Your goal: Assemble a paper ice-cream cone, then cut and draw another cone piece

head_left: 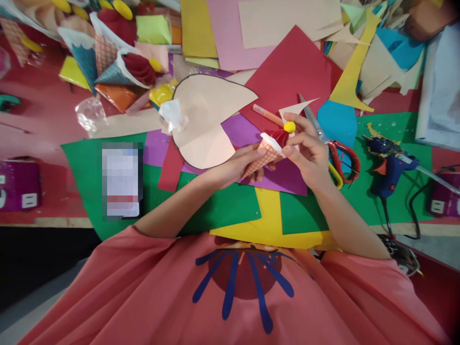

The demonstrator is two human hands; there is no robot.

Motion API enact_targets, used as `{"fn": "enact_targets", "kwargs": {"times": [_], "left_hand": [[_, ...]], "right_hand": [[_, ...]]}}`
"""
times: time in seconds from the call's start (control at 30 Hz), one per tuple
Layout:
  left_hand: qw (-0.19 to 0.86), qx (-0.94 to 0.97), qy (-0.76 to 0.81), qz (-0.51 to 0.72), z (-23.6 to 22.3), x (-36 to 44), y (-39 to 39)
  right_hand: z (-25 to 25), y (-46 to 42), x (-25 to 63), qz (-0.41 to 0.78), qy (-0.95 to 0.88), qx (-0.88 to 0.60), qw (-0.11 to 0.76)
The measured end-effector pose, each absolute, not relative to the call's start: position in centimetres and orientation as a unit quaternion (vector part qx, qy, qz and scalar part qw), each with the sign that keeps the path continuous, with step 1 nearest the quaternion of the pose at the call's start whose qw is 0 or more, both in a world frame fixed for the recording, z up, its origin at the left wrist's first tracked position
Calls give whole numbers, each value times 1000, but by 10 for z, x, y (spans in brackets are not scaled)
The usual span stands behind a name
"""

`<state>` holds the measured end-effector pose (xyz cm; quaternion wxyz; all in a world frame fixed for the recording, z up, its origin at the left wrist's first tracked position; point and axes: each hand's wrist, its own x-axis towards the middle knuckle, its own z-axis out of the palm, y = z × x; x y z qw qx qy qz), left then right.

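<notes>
One cone (pixel 264 155) lies between the fingers of the two hands. The left hand (pixel 239 165) pinches its side, thumb above and other fingers beneath. The right hand (pixel 309 152) has its fingers bent and slightly apart at the wide end, around one red swirl (pixel 279 137) and one yellow ball (pixel 289 127); whether they pinch it, one cannot tell. The tip points down-left, under the left fingers; the long axis slants up toward the right fingers. Just beyond those lie one pair of scissors (pixel 332 143) and, farther right, one glue gun (pixel 387 175).
</notes>
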<state>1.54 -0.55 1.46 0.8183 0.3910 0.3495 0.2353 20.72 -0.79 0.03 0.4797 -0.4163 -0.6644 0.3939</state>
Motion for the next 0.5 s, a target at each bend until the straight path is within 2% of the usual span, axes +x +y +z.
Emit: {"fn": "enact_targets", "kwargs": {"times": [0.23, 0.5], "left_hand": [[822, 390, 345, 231, 15, 14, -5], [819, 402, 335, 233, 10, 14, -5]], "right_hand": [[-1, -8, 208, 391, -674, -396, 486], [5, -11, 205, 396, -663, -442, 456]]}}
